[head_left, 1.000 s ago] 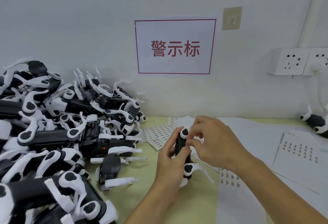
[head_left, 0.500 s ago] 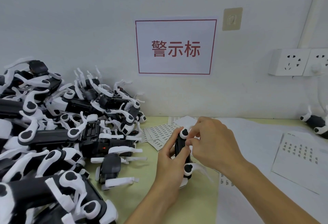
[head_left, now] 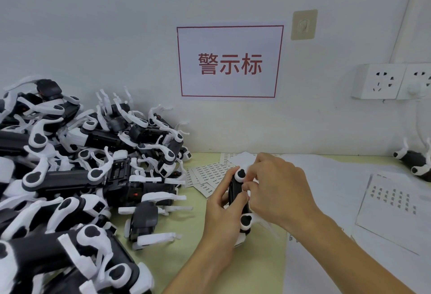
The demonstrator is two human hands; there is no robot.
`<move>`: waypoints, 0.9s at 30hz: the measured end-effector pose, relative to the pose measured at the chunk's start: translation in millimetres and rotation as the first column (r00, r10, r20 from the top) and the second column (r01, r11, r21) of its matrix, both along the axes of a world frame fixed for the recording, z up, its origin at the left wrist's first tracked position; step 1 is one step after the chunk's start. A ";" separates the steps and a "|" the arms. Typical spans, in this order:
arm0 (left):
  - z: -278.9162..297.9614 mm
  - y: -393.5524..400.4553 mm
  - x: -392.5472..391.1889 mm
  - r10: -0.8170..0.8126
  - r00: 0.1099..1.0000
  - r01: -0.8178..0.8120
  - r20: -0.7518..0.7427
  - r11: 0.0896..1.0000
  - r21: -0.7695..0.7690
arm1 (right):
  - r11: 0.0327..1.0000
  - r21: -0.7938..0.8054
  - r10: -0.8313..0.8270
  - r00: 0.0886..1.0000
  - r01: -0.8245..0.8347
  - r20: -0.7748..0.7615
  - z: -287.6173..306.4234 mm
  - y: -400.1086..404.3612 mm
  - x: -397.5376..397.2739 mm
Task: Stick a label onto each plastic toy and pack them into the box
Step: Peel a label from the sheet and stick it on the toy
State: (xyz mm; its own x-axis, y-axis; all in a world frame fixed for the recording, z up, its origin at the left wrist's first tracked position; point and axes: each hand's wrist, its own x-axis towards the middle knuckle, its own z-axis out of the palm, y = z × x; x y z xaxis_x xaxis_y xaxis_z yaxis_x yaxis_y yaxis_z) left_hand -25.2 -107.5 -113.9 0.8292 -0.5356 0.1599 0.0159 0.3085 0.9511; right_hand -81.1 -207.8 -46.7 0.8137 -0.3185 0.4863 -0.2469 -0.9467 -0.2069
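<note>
My left hand (head_left: 222, 209) grips a black and white plastic toy (head_left: 235, 192) above the yellow-green table (head_left: 193, 251), holding it on end. My right hand (head_left: 277, 189) lies against the toy's right side with its fingertips curled onto the toy's body; whether a label is under them is hidden. Small strips of labels (head_left: 206, 177) lie on the table just behind the toy. A big heap of the same toys (head_left: 88, 177) fills the left side.
White backing sheets (head_left: 338, 177) cover the table's right half, one of them a label sheet (head_left: 394, 197) with several rows. One more toy (head_left: 417, 162) lies at the far right by the wall. A sign and sockets (head_left: 382, 81) hang on the wall.
My right hand's fingers have shifted slightly down along the toy's side. The toy and my left hand have stayed almost in place.
</note>
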 end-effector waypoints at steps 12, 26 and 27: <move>1.1 -1.6 -1.9 -0.014 1.000 0.014 -0.010 1.000 0.007 | 0.999 0.018 -0.034 0.998 0.035 -0.050 -1.3 -17.9 -0.8; 5.4 1.8 -2.4 -0.028 0.998 0.026 -0.055 0.999 -0.044 | 0.948 0.299 0.119 0.993 -0.112 -0.004 1.5 -23.8 1.4; 5.3 1.7 -2.6 -0.031 0.998 0.029 -0.052 0.998 -0.047 | 0.949 0.300 0.099 0.995 -0.096 0.002 1.1 -22.1 1.7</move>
